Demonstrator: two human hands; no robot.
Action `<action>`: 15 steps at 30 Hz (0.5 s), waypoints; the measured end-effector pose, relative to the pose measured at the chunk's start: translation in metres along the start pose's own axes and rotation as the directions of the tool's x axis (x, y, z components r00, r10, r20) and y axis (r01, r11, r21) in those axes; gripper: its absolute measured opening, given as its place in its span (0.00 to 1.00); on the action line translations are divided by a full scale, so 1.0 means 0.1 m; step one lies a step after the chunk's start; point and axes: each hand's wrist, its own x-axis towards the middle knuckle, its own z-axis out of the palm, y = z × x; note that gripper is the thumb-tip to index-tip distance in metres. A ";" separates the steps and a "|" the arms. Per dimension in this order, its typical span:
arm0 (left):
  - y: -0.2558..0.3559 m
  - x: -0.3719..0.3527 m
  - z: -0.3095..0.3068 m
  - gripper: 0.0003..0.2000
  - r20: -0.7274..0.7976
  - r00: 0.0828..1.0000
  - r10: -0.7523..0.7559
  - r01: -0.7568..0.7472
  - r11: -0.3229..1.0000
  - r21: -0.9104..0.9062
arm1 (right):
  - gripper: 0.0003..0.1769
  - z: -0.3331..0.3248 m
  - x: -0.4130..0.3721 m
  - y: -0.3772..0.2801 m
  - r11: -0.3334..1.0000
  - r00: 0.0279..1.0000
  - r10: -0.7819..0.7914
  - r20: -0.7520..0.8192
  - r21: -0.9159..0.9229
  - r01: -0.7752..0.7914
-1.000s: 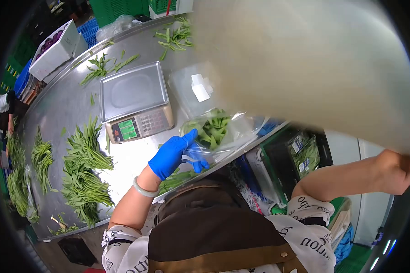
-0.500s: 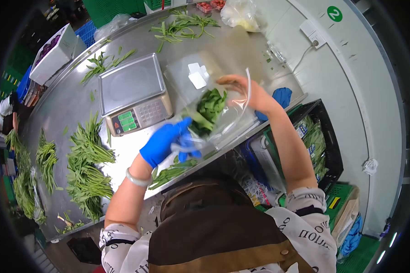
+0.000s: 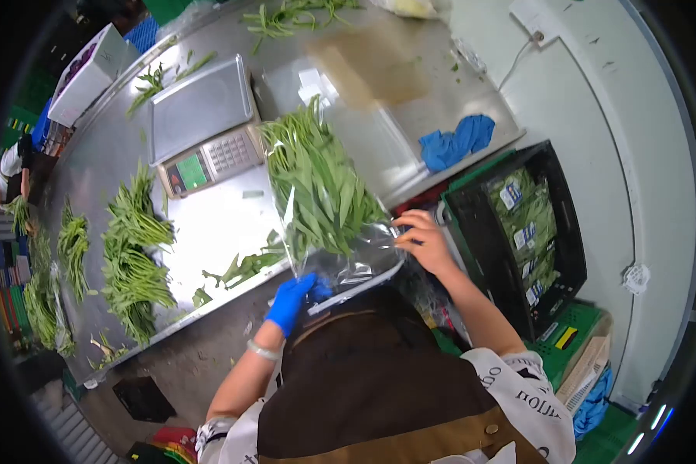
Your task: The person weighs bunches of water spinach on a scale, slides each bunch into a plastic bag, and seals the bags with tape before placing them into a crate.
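A clear plastic bag (image 3: pixel 329 201) full of long green leafy stalks lies lengthways over the near edge of the steel table (image 3: pixel 216 224). My left hand (image 3: pixel 290 301), in a blue glove, grips the bag's near lower corner. My right hand (image 3: pixel 421 240), bare, pinches the bag's open end on its right side. The bag's far end reaches beside the digital scale (image 3: pixel 201 127). The bag's mouth lies between my two hands, close to my brown apron.
Several bunches of loose greens (image 3: pixel 131 255) lie at the table's left. A blue glove (image 3: pixel 456 143) lies at the right edge. A black crate (image 3: pixel 518 232) holding labelled packed bags stands on the floor to the right. A white box (image 3: pixel 93 69) sits at the far left.
The bag now holds a full bundle of greens and has been pulled to the table's near edge. My right hand came down from the far side to the bag's near right end.
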 end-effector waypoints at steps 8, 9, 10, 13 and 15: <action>-0.92 0.16 -0.14 0.17 0.055 0.993 -0.105 0.118 0.919 -0.375 | 0.19 0.40 -0.87 0.73 0.784 0.842 0.527 0.113 0.318 -0.533; -0.97 0.16 -0.16 0.18 0.059 0.994 -0.090 0.106 0.899 -0.424 | 0.20 0.45 -0.88 0.68 0.722 0.803 0.581 0.134 0.371 -0.584; -1.09 0.18 -0.25 0.18 0.042 0.998 0.050 -0.045 0.994 -0.099 | 0.22 0.50 -0.90 0.62 0.653 0.759 0.632 0.156 0.420 -0.630; -1.25 0.17 -0.32 0.15 -0.069 0.990 0.124 -0.108 0.975 0.193 | 0.22 0.47 -1.08 0.69 0.518 0.567 0.611 0.552 0.263 -0.814; -1.30 0.20 -0.32 0.14 -0.087 0.993 0.080 -0.069 0.990 0.125 | 0.18 0.41 -1.20 0.72 0.507 0.625 0.658 0.420 0.367 -0.780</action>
